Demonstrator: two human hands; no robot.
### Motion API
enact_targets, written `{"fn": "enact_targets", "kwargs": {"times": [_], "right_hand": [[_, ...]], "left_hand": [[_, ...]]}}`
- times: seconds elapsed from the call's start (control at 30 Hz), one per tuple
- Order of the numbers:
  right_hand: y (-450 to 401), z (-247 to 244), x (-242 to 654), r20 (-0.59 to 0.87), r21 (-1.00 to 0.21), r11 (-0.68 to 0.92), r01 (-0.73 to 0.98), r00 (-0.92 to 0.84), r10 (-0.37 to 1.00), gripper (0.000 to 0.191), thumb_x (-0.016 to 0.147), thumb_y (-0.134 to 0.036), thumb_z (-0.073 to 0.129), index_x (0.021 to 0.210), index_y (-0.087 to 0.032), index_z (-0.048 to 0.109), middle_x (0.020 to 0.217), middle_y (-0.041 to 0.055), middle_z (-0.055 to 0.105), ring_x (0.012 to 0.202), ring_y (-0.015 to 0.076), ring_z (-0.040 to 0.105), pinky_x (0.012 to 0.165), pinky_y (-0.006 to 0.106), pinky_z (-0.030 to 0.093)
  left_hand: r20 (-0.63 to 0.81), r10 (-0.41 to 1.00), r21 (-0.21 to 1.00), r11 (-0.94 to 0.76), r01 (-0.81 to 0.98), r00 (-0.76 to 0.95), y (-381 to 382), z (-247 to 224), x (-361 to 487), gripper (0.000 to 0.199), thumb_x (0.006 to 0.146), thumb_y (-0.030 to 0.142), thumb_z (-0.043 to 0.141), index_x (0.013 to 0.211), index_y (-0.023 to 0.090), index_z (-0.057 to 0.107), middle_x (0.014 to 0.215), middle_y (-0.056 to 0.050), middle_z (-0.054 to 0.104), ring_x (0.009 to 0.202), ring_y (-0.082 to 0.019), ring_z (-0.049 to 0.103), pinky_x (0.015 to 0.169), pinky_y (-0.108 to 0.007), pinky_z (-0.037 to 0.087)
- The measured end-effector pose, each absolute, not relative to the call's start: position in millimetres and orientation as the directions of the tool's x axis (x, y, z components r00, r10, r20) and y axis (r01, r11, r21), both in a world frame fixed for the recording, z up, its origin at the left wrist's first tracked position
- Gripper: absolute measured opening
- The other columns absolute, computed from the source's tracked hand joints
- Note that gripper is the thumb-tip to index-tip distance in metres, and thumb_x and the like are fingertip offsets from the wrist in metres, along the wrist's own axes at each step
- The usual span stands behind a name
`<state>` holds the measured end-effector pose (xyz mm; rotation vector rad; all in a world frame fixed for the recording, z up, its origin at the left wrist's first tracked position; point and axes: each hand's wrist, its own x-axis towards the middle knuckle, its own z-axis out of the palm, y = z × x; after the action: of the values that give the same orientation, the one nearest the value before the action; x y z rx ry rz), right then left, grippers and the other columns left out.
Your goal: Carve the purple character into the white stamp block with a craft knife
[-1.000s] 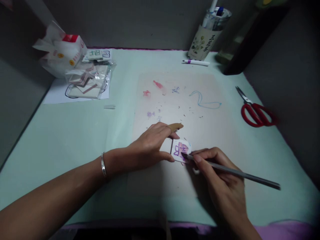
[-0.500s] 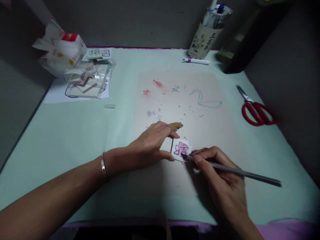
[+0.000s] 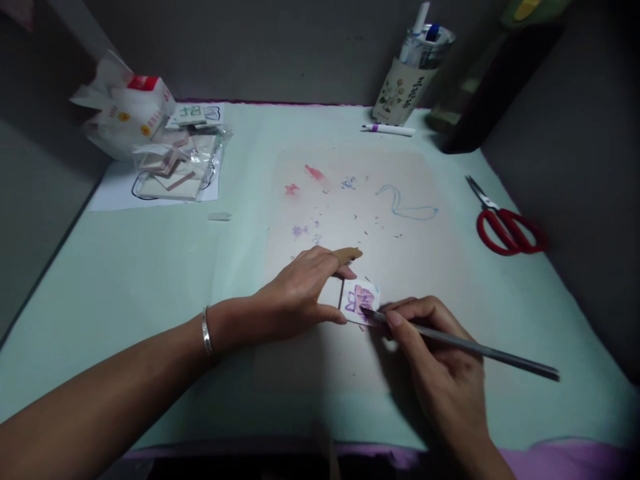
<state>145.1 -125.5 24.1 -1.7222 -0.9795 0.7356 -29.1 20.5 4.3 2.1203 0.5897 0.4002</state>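
My left hand (image 3: pixel 305 288) pinches a small white block (image 3: pixel 373 293), like an eraser, between thumb and fingers and keeps it on the paper. A tan cover (image 3: pixel 347 255) wraps one fingertip of that hand. Purple lettering and pink-purple marks show on the block's top, with a dark line across it beside my fingers. In my right hand (image 3: pixel 440 347) is a slim grey pen-like carving tool (image 3: pixel 480 345), gripped like a pencil. Its dark tip touches the marked face near the lower edge. Dark crumbs lie scattered on the paper.
Red-handled scissors (image 3: pixel 507 230) lie at the right. A purple-banded marker (image 3: pixel 389 130) rests before a cup of pens (image 3: pixel 405 87), near a dark bottle (image 3: pixel 493 80). At back left sit bagged white blocks (image 3: pixel 175 180). The paper sheet (image 3: pixel 300 360) bears coloured marks.
The whole view has shifted slightly, with the far objects lower in the picture. Both hands keep their grips, and the tool's tip stays on the block's marked face.
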Motion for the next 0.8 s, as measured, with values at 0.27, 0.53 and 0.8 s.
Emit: {"fn": "enact_targets", "kwargs": {"times": [0.27,0.53,0.8], "right_hand": [[-126.0,18.4,152.6,0.021,-0.946,-0.110,0.305,0.395,0.918,0.020,0.099,-0.034,0.069,0.082,-0.023,0.069,0.087,0.0021,0.072,0.082,0.0178,0.063,0.067,0.028,0.046],[-125.8,24.3,150.0,-0.074,-0.978,-0.145,0.148,0.406,0.911,0.024,0.097,-0.036,0.069,0.078,-0.022,0.065,0.080,0.0021,0.064,0.083,0.0201,0.060,0.065,0.031,0.041],[-125.5,20.8,152.0,0.003,-0.963,-0.156,0.219,0.589,0.808,0.022,0.094,-0.040,0.074,0.081,-0.023,0.068,0.079,0.0008,0.069,0.073,0.0171,0.063,0.062,0.029,0.046]], "left_hand": [[0.075,0.538,0.824,-0.508,0.252,0.839,20.7,2.8,-30.9,0.091,0.081,0.025,0.089,0.157,0.020,0.040,0.135,-0.011,0.069,0.131,-0.031,0.054,0.114,-0.049,0.042],[0.092,0.528,0.812,-0.530,0.243,0.844,21.1,1.3,-31.7,0.088,0.084,0.027,0.087,0.158,0.023,0.039,0.135,-0.011,0.068,0.132,-0.032,0.055,0.115,-0.050,0.042],[0.089,0.502,0.814,-0.535,0.228,0.860,22.4,2.9,-34.8,0.085,0.088,0.027,0.082,0.159,0.023,0.037,0.140,-0.011,0.067,0.134,-0.031,0.052,0.116,-0.050,0.040]]}}
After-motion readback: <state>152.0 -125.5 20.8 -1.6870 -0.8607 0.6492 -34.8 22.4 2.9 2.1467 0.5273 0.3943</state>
